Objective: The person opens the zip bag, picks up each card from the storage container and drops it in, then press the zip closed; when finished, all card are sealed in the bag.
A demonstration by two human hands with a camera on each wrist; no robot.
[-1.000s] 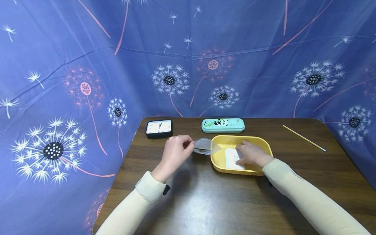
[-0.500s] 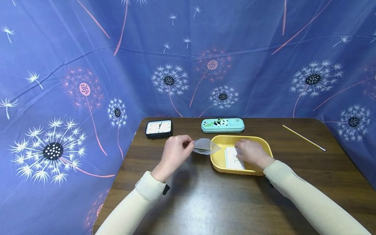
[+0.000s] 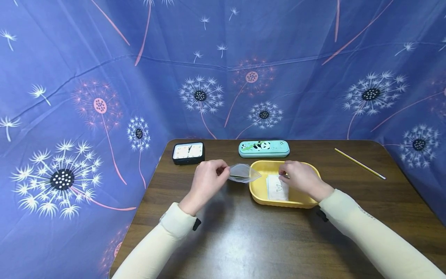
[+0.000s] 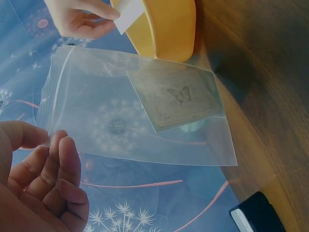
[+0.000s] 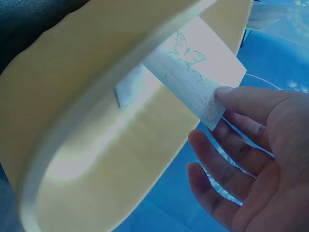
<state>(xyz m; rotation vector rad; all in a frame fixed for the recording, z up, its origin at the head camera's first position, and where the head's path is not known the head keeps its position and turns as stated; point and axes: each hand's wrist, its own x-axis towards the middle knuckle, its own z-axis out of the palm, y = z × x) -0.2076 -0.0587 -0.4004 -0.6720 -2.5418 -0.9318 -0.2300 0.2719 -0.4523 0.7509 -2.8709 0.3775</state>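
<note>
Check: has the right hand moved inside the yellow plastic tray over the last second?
Yes. The right hand has shifted toward the far rim of the yellow plastic tray, lifting the white butterfly card by its edge.

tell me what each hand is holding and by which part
The left hand pinches the clear plastic bag by its open top edge. The right hand pinches a white butterfly card by one corner, lifting it over the yellow tray.

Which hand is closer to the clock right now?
Left. The left hand holds the clear bag just in front of the clock; the right hand is farther off, over the yellow tray, pinching a card.
</note>
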